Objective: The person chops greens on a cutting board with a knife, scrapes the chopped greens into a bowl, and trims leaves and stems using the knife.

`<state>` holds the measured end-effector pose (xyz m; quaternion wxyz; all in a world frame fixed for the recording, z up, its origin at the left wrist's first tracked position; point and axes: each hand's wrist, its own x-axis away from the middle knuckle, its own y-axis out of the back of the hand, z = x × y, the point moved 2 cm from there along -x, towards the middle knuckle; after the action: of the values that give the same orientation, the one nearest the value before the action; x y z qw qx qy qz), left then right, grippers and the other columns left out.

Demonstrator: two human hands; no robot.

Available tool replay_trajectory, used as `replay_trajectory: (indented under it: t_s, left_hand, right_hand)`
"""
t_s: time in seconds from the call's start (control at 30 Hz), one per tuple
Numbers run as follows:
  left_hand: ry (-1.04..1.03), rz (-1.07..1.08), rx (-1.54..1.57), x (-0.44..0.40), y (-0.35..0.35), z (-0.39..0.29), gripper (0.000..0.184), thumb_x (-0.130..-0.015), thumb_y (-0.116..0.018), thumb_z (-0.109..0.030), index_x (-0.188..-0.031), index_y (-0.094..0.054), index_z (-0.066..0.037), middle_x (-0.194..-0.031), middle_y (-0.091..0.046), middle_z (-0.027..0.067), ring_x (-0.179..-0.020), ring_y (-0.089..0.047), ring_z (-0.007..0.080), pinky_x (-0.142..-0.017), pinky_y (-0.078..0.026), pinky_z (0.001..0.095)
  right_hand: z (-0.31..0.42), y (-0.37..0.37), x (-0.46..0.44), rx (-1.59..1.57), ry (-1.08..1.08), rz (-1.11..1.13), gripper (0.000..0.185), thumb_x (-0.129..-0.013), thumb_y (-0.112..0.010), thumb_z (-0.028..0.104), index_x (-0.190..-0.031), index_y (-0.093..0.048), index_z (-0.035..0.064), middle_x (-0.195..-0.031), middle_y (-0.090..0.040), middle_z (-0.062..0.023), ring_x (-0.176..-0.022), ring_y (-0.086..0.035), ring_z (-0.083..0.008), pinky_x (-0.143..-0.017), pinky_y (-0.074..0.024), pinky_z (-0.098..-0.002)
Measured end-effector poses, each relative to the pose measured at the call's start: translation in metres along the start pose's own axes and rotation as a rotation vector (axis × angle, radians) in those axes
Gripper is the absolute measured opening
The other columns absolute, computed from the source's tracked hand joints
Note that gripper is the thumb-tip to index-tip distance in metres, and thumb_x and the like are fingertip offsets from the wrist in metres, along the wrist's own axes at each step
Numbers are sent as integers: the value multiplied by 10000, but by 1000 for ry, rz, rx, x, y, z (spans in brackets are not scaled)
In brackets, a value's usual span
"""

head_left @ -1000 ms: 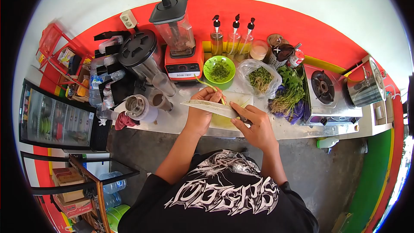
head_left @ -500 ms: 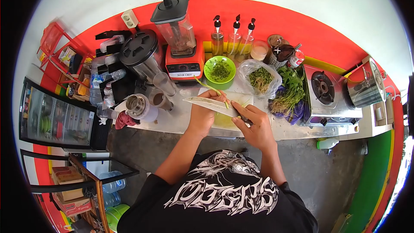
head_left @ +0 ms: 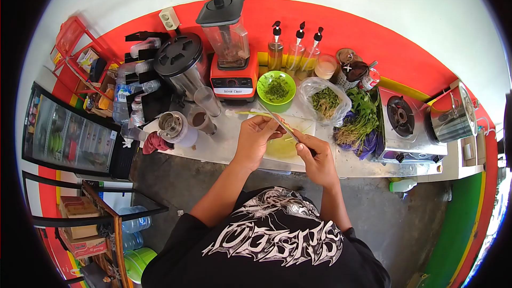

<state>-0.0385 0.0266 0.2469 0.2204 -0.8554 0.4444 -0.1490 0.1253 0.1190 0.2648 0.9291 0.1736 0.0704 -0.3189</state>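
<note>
My right hand (head_left: 318,158) is closed round the handle of a knife (head_left: 286,127), whose blade points up and to the left, seen nearly edge-on. My left hand (head_left: 255,140) pinches a thin green stalk (head_left: 249,112) that sticks out leftward above the fingers. The blade lies close against the left fingertips; whether it touches the stalk is hidden. Below both hands is a pale cutting board (head_left: 305,126) with a yellowish-green area. Just beyond stands a lime-green bowl (head_left: 277,105) holding chopped greens.
Behind stand a red blender (head_left: 233,81) and several pump bottles (head_left: 295,58). To the right are a clear plastic bag (head_left: 308,105) of cut greens, leafy greens with roots (head_left: 364,114) and a gas stove (head_left: 401,117). Cups (head_left: 204,122) and a steel-topped container (head_left: 172,125) sit left.
The knife has turned from showing its broad side to nearly edge-on. The stalk has tipped from steeply upright to almost level, pointing left. The whole view has shifted slightly.
</note>
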Motion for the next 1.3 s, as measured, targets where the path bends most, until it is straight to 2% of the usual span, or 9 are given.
replay_trajectory:
  t_s: [0.4,0.5,0.57,0.7,0.83,0.9,1.13,1.2,1.3]
  left_hand:
    - [5,15,-14,-2,0,1,237,-996,-688,-228,-1019,-734,4,-933,-736,70,-877,-698,137,-803,-566,280]
    - [25,70,-39,-2,0,6,188,-994,-681,-194,-1061,-721,-23,-1038,-727,54,-925,-689,129,-781,-539,257]
    - [27,20,-17,-2,-3,6,216,-985,-700,-207,-1028,-738,1,-956,-736,59,-881,-688,129,-805,-566,274]
    - [20,21,23,-4,-5,5,218,-981,-705,-207,-1042,-739,0,-965,-734,57,-877,-690,129,-810,-568,278]
    - [17,45,-22,-7,-3,8,231,-982,-704,-215,-1060,-739,0,-969,-730,60,-882,-688,129,-811,-571,284]
    - [23,67,-48,-8,-3,8,233,-985,-702,-217,-1062,-738,0,-969,-729,61,-888,-687,130,-810,-572,285]
    - [30,10,19,-15,0,6,233,-994,-692,-241,-1036,-716,-14,-895,-706,44,-859,-681,129,-804,-568,288]
    - [22,-18,19,-16,1,5,232,-996,-690,-246,-1035,-711,-19,-886,-703,41,-855,-680,127,-804,-567,286]
    - [22,25,10,-18,1,6,182,-1007,-667,-196,-1102,-697,-44,-996,-705,24,-901,-677,126,-789,-542,256]
  right_hand:
    - [-6,1,-3,-63,-75,30,355,-1003,-611,132,-1317,-642,-32,-792,-588,-76,-698,-483,-111,-633,-421,-278]
    - [-8,0,-5,-40,-43,41,363,-1004,-610,121,-1342,-636,-8,-779,-564,-42,-693,-453,-95,-626,-405,-263]
    - [-6,-3,-5,-59,-57,15,381,-1004,-609,115,-1369,-620,6,-779,-555,-26,-697,-444,-89,-625,-401,-259]
    - [-9,-4,-5,-116,-60,-21,438,-1009,-603,105,-1440,-569,36,-805,-550,5,-711,-431,-76,-628,-391,-246]
    - [-8,-1,-8,-114,-32,16,453,-1009,-602,106,-1456,-555,46,-828,-575,-17,-725,-445,-87,-653,-407,-252]
    - [-9,-1,-10,-88,5,57,473,-1044,-579,194,-1484,-517,35,-813,-528,12,-742,-440,-87,-685,-396,-244]
    - [-17,0,-12,-146,16,42,449,-1059,-564,195,-1477,-526,34,-787,-488,26,-713,-403,-78,-651,-365,-239]
    - [-15,2,-11,-162,-58,40,413,-1021,-593,110,-1428,-583,44,-872,-605,-45,-787,-492,-112,-728,-432,-266]
    - [-17,2,-11,-187,-63,32,419,-1021,-594,114,-1431,-575,29,-897,-616,-45,-800,-495,-106,-736,-432,-259]
